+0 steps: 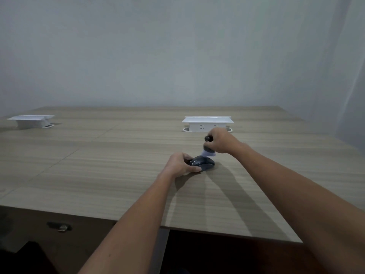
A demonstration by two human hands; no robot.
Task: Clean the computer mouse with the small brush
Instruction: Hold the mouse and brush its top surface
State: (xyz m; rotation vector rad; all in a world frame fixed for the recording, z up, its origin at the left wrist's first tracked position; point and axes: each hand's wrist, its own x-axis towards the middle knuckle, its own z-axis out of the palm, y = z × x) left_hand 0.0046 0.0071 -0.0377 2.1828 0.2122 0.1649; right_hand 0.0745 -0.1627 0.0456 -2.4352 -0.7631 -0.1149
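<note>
A dark computer mouse (203,162) lies on the wooden desk (98,165). My left hand (180,164) grips its left end, thumb along the near side. My right hand (222,141) holds a small brush (207,150) with a black handle and pale bristles, pointing down. The bristles sit just above the mouse's top right part, touching or nearly touching it; motion blur hides which.
A white pop-up socket box (207,124) stands just behind my right hand. A second white box (32,121) is at the far left of the desk. The desk's front edge runs below my forearms, with a drawer lock (60,226) at lower left.
</note>
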